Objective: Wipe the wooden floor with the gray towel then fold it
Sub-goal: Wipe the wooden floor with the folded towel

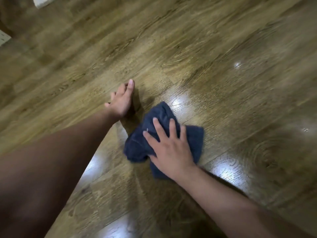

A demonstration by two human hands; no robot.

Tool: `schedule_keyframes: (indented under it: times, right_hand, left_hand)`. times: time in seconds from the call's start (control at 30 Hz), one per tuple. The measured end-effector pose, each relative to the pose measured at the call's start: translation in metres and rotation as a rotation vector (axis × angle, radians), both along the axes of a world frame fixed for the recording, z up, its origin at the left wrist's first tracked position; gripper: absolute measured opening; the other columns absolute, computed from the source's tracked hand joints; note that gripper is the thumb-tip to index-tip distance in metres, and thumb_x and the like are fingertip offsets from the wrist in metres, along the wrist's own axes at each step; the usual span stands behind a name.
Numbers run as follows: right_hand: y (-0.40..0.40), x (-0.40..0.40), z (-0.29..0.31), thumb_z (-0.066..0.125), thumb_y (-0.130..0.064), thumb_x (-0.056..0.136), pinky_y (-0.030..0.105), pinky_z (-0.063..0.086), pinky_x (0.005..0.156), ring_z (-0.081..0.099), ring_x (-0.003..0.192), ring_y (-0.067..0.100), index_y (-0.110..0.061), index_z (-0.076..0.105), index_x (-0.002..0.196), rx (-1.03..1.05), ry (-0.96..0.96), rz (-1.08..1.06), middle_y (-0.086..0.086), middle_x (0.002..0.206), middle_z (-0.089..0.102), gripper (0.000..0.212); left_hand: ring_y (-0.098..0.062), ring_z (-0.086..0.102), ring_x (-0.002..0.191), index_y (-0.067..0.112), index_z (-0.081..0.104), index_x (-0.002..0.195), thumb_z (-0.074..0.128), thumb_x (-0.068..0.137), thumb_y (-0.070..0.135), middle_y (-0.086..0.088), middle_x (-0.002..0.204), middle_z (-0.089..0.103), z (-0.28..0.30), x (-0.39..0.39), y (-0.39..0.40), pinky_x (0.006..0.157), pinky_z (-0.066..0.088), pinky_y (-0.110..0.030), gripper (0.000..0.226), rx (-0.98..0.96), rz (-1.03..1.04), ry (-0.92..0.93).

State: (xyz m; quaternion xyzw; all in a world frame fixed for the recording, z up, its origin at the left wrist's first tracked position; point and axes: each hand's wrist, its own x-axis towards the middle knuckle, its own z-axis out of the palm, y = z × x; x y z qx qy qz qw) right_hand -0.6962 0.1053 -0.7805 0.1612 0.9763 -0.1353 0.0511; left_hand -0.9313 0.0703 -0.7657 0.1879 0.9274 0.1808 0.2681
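Note:
A dark gray towel lies bunched on the wooden floor near the middle of the head view. My right hand presses flat on top of it with the fingers spread and straight. To the towel's upper left, my left hand rests on the bare floor with its fingers extended, a short gap away from the cloth. Both forearms reach in from the bottom of the frame. The part of the towel under my right palm is hidden.
Bright light reflections shine on the planks around the towel. A white object sits at the top left corner, and a pale edge shows at the far left. Bare wooden planks stretch to the right and behind.

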Motion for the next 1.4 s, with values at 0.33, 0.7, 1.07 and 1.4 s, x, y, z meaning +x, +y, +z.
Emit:
schedule_keyframes:
  times: [0.33,0.7,1.07,1.4]
  right_hand:
    - [0.080,-0.100,-0.008,0.055,-0.060,0.089,0.061,0.016,0.113,0.016,0.146,0.043,-0.043,0.031,0.151,0.077,0.051,-0.091,0.001,0.167,0.011,0.069]
    - [0.140,0.011,-0.010,0.054,-0.060,0.087,0.058,0.023,0.111,0.026,0.143,0.043,-0.041,0.032,0.151,0.152,0.056,-0.376,0.001,0.167,0.015,0.070]
    - [0.222,0.220,-0.009,0.058,-0.057,0.088,0.057,0.032,0.104,0.040,0.128,0.046,-0.034,0.043,0.147,0.256,0.048,-0.836,0.005,0.162,0.028,0.066]
    - [0.216,0.270,-0.006,0.054,-0.056,0.089,0.063,0.028,0.108,0.035,0.133,0.049,-0.034,0.041,0.148,0.214,-0.013,-1.066,0.008,0.163,0.026,0.065]
  left_hand:
    - [-0.020,0.024,0.146,0.047,0.031,0.144,0.013,0.079,0.085,0.003,0.152,0.040,-0.008,0.013,-0.012,0.114,0.010,-0.058,0.078,-0.035,-0.039,0.073]
    - [-0.014,-0.015,0.153,0.046,0.010,0.154,0.014,0.083,0.084,0.012,0.167,-0.008,-0.011,0.082,0.057,0.117,0.000,-0.063,0.081,-0.111,-0.531,0.242]
    - [-0.019,-0.020,0.152,0.044,-0.006,0.156,0.034,0.092,0.073,0.006,0.165,-0.023,0.005,0.171,0.093,0.121,-0.002,-0.056,0.080,-0.336,-1.230,0.289]
    - [-0.027,-0.013,0.154,0.035,-0.013,0.156,0.049,0.098,0.051,0.004,0.166,-0.022,0.033,0.221,0.081,0.120,0.022,-0.051,0.087,-0.520,-1.487,0.372]
